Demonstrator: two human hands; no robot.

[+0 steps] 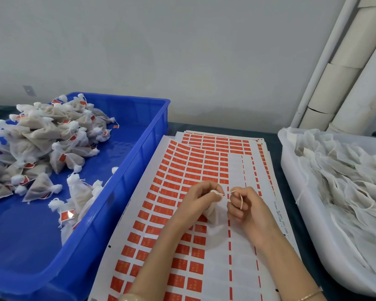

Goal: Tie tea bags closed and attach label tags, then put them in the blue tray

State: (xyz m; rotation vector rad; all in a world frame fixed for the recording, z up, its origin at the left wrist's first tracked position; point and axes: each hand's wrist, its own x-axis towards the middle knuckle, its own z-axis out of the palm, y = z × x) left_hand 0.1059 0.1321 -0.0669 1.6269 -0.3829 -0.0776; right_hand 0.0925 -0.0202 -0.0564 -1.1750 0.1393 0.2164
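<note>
A white mesh tea bag hangs neck-up above the sheets of red label tags. The left hand pinches its gathered neck. Its thin string runs across to the right hand, which grips it. The blue tray on the left holds a heap of tied, tagged bags. The untied bags lie piled on the right.

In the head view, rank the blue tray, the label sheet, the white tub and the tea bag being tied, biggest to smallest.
blue tray and label sheet: look alike, no ranking
white tub, cut off by the frame
tea bag
</note>
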